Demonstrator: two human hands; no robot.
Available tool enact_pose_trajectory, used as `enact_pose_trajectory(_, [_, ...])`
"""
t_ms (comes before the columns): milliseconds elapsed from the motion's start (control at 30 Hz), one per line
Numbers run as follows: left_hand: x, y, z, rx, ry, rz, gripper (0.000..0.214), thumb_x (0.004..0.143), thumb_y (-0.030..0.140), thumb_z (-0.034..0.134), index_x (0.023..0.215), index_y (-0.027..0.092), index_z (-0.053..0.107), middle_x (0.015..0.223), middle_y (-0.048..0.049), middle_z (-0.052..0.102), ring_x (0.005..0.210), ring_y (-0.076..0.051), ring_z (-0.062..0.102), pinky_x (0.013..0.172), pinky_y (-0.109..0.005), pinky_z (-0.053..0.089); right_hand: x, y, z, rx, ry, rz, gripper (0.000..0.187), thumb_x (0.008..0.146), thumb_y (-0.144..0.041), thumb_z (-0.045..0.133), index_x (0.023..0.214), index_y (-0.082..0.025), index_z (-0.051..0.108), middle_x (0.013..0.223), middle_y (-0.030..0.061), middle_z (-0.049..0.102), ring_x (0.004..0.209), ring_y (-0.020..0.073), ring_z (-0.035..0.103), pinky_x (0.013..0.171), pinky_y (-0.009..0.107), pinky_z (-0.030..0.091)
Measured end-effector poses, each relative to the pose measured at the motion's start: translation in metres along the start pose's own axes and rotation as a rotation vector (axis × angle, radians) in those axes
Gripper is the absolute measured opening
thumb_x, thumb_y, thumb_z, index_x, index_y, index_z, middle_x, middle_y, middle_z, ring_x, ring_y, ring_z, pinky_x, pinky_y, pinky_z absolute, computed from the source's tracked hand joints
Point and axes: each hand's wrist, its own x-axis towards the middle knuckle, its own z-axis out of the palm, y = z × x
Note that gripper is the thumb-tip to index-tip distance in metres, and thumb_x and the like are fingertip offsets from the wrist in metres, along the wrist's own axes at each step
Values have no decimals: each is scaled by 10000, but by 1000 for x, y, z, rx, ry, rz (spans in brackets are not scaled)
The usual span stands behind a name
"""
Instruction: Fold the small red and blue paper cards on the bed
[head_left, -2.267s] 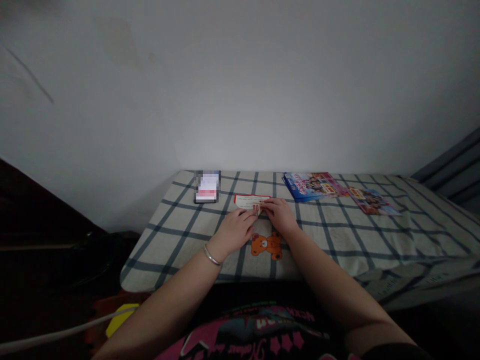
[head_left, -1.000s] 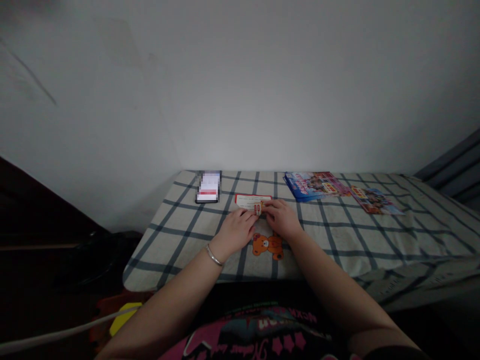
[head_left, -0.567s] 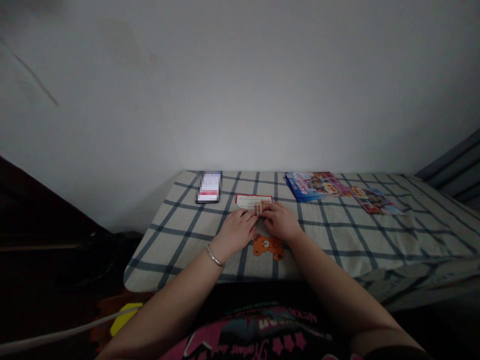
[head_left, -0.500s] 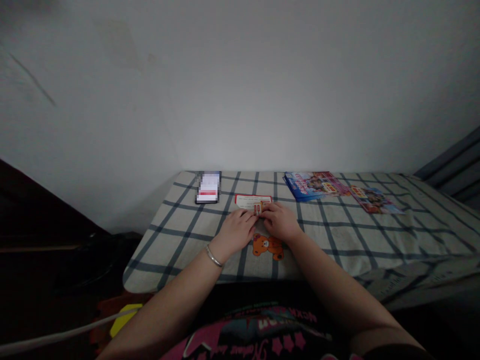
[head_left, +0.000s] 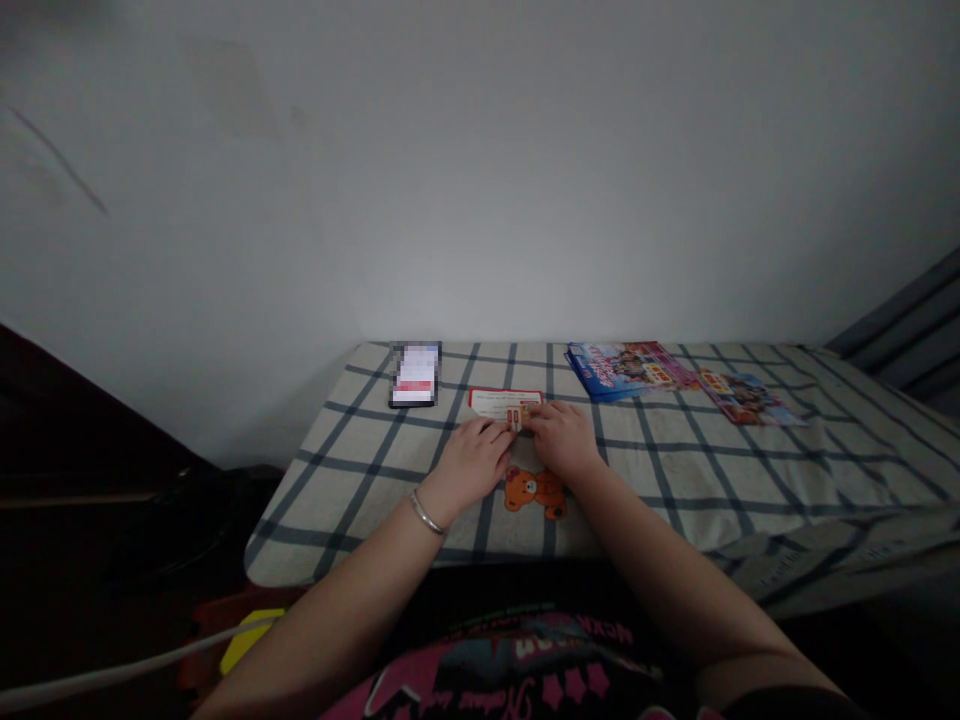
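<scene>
Red-bordered white paper card (head_left: 501, 402) lies flat on the checked cloth (head_left: 360, 470), unmoved since earlier frames. Left hand (head_left: 469, 462) and right hand (head_left: 562, 440) stay pinching small red pieces (head_left: 514, 415) at its near edge.

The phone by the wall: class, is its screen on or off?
On. The phone lies flat on the checked cloth, its screen glowing brighter than the dim surroundings.

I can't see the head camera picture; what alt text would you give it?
Two bare hands, the left hand and the right hand, meet at the near edge of a small red-bordered paper slip on a checked cloth with a bear print. A phone lies to the left, colourful booklets to the right.
</scene>
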Motion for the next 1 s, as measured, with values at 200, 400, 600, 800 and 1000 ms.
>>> enact_pose_trajectory(200, [0,0,-1,-3,-18,4,299,909,244,525,1196,190,590,1197,-80,617,1129,-250,513,971,-432,442,2,5,5,-19,28,153,316,904,-202,473,1087,-260,723,1159,82,675,1047,257,568,858,376,437])
enact_pose_trajectory(400, [0,0,-2,-10,-8,-2,291,904,222,524,1185,188,594,1189,-72,623,1109,-241,517,971,-427,445,4,7,8,-69,46,261,281,853,-194,525,1065,-203,709,1124,121,670,1016,267,575,792,360,461])
enact_pose_trajectory(600, [0,-1,0,-34,3,-3,293,904,222,514,1185,195,590,1168,-75,629,1110,-246,517,971,-441,442,4,5,10,-55,40,218,332,853,-197,503,1143,-157,658,1214,130,641,1069,273,558,861,381,453])
enact_pose_trajectory(800, [0,-2,1,-48,15,0,329,892,229,529,1216,198,577,1189,-78,623,1107,-250,517,968,-442,442,2,6,9,6,99,193,467,855,-183,484,1314,-137,554,1356,123,563,1154,284,514,964,413,406])
enact_pose_trajectory(1000, [1,-2,0,-33,6,9,304,885,221,545,1185,195,593,1172,-77,623,1094,-244,519,960,-439,445,2,5,9,66,56,17,417,841,-186,518,1241,-231,625,1347,51,577,1161,263,517,985,395,414])
